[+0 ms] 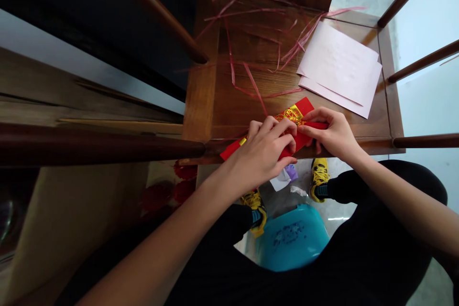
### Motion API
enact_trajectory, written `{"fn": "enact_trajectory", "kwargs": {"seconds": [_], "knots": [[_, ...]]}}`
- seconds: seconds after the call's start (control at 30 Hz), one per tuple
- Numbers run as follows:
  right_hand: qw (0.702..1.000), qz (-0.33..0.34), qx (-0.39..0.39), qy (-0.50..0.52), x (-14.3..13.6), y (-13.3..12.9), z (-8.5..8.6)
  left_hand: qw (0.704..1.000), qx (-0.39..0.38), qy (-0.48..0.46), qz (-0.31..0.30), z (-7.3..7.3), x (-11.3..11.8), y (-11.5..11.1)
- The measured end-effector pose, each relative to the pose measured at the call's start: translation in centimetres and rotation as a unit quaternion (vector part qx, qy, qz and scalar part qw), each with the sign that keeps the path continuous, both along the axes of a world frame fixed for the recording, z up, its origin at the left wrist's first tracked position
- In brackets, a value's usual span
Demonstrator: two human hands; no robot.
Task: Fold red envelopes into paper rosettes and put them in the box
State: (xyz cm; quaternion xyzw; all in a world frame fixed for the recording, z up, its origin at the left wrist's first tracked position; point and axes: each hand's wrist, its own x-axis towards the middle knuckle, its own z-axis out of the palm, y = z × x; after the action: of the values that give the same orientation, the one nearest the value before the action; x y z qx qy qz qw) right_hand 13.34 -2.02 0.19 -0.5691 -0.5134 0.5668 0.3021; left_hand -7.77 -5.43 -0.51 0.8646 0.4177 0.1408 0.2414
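A red envelope point(305, 104) with gold printed patterns lies slantwise along the near edge of the wooden surface. My left hand point(267, 148) bends over its middle, fingers curled and pressing on the paper. At its right side, my right hand point(333, 131) pinches a folded red edge between thumb and fingers. The fingers hide much of the envelope, so I cannot tell whether it is one piece or two. Beyond my right hand lie two overlapping pale pink sheets point(339, 64).
Pink plastic strips point(231, 60) are strewn over the wooden seat point(224, 119), which has dark round spindles point(165, 16) at its sides. Below are a turquoise plastic stool point(294, 244), yellow shoes point(319, 174) and scraps of paper point(281, 180) on the floor.
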Motion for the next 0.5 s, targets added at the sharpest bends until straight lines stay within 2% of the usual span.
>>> {"fn": "enact_trajectory", "kwargs": {"seconds": [0.17,0.27,0.33,0.4,0.5], "knots": [[1.000,0.003,0.000,0.002,0.0,0.0,0.1,1.000,-0.001,0.003,-0.005,0.0,-0.2,-0.1],[1.000,0.008,-0.003,-0.003,0.1,0.0,0.0,1.000,-0.024,-0.013,-0.010,0.1,-1.2,0.6],[1.000,0.009,0.004,-0.013,0.2,-0.1,0.0,0.998,-0.043,-0.044,0.018,0.1,-2.2,1.3],[0.999,0.007,0.041,-0.033,0.2,-0.5,0.1,0.992,-0.069,-0.079,0.069,-0.1,-3.0,2.0],[0.985,-0.011,0.159,-0.068,-0.3,-1.6,0.5,0.978,-0.119,-0.117,0.128,-0.4,-3.4,2.5]]}}
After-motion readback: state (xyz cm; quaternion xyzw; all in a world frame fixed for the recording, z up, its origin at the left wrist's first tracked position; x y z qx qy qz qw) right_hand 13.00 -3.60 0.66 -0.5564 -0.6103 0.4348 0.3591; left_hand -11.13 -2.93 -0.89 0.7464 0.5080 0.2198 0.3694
